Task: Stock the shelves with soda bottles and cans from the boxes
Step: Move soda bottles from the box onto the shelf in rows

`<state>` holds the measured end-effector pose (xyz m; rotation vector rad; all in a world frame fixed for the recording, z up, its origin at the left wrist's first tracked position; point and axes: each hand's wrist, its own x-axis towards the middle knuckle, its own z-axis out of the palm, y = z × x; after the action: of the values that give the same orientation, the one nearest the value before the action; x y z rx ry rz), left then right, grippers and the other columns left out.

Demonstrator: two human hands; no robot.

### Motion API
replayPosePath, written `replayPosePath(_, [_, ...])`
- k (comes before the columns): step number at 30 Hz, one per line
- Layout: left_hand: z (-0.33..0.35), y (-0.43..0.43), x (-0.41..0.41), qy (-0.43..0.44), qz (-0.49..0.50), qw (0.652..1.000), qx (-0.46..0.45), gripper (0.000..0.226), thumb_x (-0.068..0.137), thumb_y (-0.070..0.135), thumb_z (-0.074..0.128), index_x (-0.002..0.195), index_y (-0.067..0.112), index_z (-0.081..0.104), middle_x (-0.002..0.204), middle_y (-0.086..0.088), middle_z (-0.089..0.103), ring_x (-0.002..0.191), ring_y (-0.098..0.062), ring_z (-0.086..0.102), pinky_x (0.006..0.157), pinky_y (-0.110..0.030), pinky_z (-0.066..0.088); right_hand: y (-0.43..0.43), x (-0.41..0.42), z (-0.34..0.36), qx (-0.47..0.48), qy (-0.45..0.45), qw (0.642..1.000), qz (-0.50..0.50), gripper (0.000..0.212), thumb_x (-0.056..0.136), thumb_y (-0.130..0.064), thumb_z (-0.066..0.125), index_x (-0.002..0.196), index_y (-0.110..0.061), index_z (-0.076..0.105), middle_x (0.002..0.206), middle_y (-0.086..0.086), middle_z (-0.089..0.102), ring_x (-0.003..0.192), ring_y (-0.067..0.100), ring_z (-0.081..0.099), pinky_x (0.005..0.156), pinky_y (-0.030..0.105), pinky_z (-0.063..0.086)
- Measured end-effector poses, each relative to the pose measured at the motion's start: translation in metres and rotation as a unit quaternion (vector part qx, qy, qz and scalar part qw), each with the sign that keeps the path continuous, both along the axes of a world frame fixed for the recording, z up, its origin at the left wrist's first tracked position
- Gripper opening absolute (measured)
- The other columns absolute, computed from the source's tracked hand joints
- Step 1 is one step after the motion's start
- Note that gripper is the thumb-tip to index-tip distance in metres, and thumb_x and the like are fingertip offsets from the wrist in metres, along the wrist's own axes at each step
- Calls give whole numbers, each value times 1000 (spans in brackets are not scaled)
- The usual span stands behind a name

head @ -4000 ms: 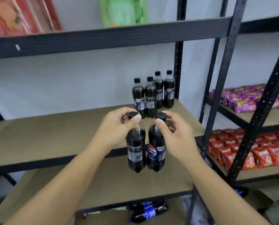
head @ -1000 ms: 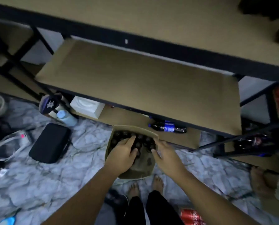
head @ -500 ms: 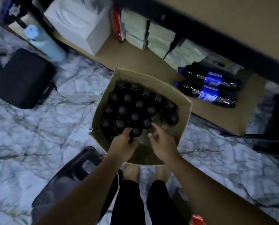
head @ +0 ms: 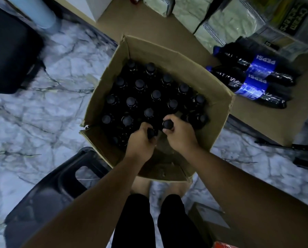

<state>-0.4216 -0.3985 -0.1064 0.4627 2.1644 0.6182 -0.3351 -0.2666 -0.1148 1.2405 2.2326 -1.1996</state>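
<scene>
Left grip [head: 140, 142] clasps the left bottle [head: 151, 133] by its neck, right grip [head: 181, 136] the right bottle [head: 168, 124] by its cap. Both stand upright directly beneath, in the box [head: 167, 49], so the lift looks straight up.

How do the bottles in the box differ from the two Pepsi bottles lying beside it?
The boxed bottles stand upright; the two Pepsi bottles lie on their sides. Boxed bottles have black caps; the Pepsi bottles, blue. Boxed bottles are packed in the cardboard box; the Pepsi bottles rest on the brown shelf board. Both hold dark soda.
</scene>
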Motion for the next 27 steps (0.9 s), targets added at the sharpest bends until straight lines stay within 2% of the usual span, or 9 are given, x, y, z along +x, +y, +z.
replayPosePath(2, [9,-1,0,-4,-12,1000,4,32,95,16,65,125,16,56,102,-7,69,96,-27,65,78,-36,53,2,7,12,7,6,1000,-1,33,95,-18,69,123,-34,59,92,-7,66,95,21,65,83,39,55])
replayPosePath(5, [37,-6,2,-17,-19,999,20,33,96,19,66,128,17,56,93,-1,67,84,-18,65,69,-25,49,1,20,44,15,12,1000,-8,33,94,-23,71,122,-37,58,80,-17,62,90,17,66,80,38,55])
replayPosePath(9, [104,-7,3,-12,-54,998,36,33,96,26,66,127,19,56,82,3,64,73,-12,60,64,-27,45,2,31,112,10,26,999,-16,32,92,-31,73,117,-43,58,88,-13,68,87,15,66,80,40,57])
replayPosePath(14, [224,-6,-5,-5,-88,992,88,27,97,29,67,122,24,59,83,10,63,74,3,57,64,-13,41,11,43,242,32,79,996,-17,29,90,-34,75,115,-43,62,83,-18,65,81,1,60,76,29,51])
replayPosePath(17, [304,1,-13,-6,-102,986,133,25,96,32,68,120,29,61,84,13,64,80,5,59,64,-15,43,14,48,331,46,121,991,-23,26,91,-25,75,114,-32,67,77,-30,61,79,-3,59,70,12,42])
replayPosePath(20, [381,7,-22,-12,-140,976,166,28,99,36,65,125,34,58,85,13,59,77,3,58,64,-14,43,12,53,409,80,170,982,-31,27,90,-27,76,115,-32,68,79,-7,65,84,8,58,82,29,49])
replayPosePath(22, [431,13,-28,0,-165,966,198,28,99,37,65,127,36,59,84,11,56,76,-1,57,67,-19,45,12,56,456,111,196,974,-39,28,90,-29,76,116,-34,67,81,2,63,88,13,55,83,35,50])
replayPosePath(25, [499,21,-35,22,-178,951,252,22,97,30,69,111,45,62,83,14,60,74,-7,56,74,-32,51,13,58,521,169,253,951,-57,24,88,-30,76,108,-38,65,76,-2,58,87,9,53,80,28,48])
replayPosePath(27, [542,28,-39,48,-196,938,281,24,95,25,72,104,45,63,80,13,59,72,-9,54,74,-33,50,14,60,563,208,279,936,-62,22,88,-34,75,106,-40,64,73,-6,57,89,7,52,78,19,43])
